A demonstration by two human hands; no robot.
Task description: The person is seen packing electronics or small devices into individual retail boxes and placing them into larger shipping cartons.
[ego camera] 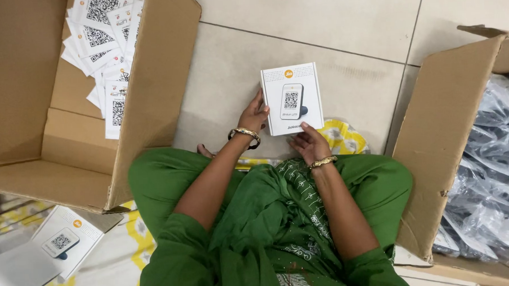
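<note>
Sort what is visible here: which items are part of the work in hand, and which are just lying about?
In hand:
- small white cardboard box with a device pictured on its front
- left hand at its left edge
- right hand at its bottom edge

Lying about:
- open brown carton of white printed cards
- open brown carton of clear plastic-wrapped items
- second matching white box, lower left
- grey tiled floor

clothing: green tunic (257, 216) with white embroidery, green trousers | wrists: gold bangle just behind left hand (254, 116) and right hand (310, 144)
</note>
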